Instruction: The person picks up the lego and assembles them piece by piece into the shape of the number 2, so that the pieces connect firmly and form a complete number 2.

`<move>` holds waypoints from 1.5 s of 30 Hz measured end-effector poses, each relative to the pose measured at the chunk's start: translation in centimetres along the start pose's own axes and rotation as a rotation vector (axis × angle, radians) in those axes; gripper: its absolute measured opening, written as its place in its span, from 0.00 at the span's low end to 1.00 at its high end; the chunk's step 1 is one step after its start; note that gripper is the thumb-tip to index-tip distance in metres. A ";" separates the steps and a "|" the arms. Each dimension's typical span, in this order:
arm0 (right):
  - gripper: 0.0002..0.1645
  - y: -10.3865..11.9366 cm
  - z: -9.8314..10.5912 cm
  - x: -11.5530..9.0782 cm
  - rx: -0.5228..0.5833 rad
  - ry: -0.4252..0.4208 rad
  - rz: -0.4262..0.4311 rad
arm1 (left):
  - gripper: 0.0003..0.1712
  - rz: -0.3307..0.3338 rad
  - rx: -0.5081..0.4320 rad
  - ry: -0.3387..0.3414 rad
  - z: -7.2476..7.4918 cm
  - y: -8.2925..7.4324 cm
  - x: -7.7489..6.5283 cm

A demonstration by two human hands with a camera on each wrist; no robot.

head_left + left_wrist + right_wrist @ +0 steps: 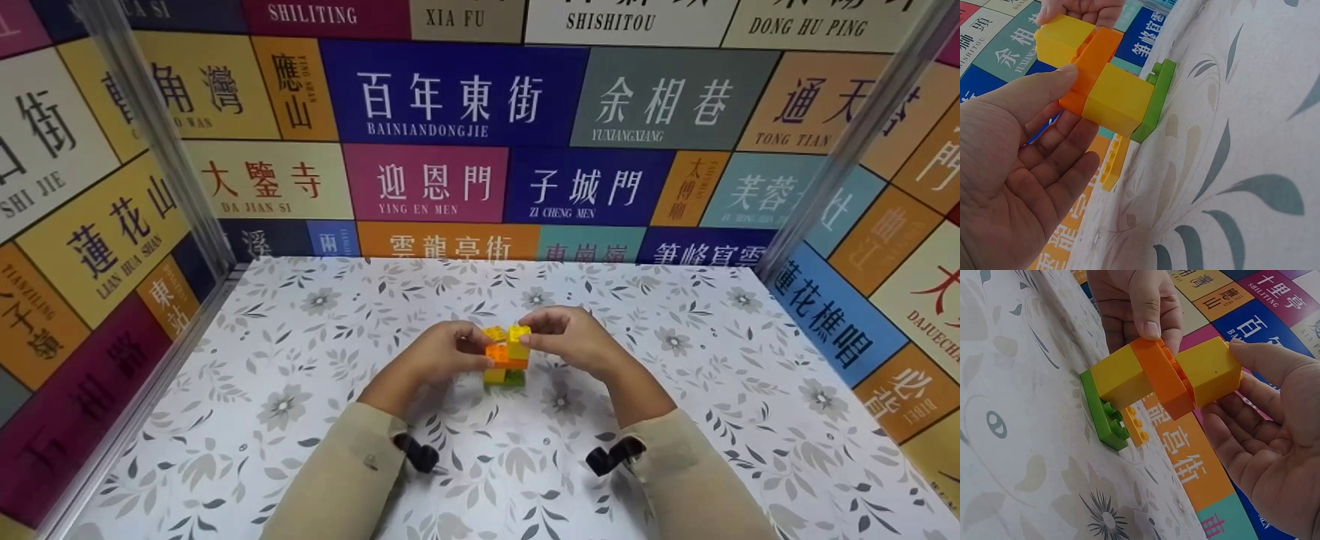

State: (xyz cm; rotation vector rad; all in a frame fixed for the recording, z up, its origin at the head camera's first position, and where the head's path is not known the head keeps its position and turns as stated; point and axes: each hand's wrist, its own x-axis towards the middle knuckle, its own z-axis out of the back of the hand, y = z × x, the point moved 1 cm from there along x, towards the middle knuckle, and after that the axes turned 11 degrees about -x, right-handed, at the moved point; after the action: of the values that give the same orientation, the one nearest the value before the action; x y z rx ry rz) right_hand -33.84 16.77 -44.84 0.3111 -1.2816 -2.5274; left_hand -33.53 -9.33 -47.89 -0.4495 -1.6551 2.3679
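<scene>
A small stack of toy building bricks stands on the table near the middle of the head view. Its base is a flat green brick [1098,413], topped by a yellow brick [1120,374] and then an orange brick [1159,377]. My left hand [450,350] pinches the orange brick, thumb on its near side. Above it, a second yellow brick [1207,371] is gripped between the thumb and fingers of my right hand [576,341]. That brick meets the orange one's studs at one end; some studs show at the joint, and whether it is fully seated I cannot tell.
Behind the stack lies a flat yellow-orange brick [1137,427] on the floral tabletop [480,465]. Panels with coloured place-name signs [457,94] rise at the back and both sides. Black straps [421,454] hang from the sleeve cuffs.
</scene>
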 end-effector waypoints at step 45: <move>0.22 0.1 0.0 0.0 -0.071 0.017 0.001 | 0.13 0.029 0.002 0.003 0.1 -0.1 0.1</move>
State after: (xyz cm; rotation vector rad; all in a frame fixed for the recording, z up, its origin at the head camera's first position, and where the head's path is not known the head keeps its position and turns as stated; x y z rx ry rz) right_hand -33.85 16.76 -44.78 0.3156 -1.1817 -2.5566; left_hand -33.65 -9.37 -47.81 -0.4799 -1.6557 2.3875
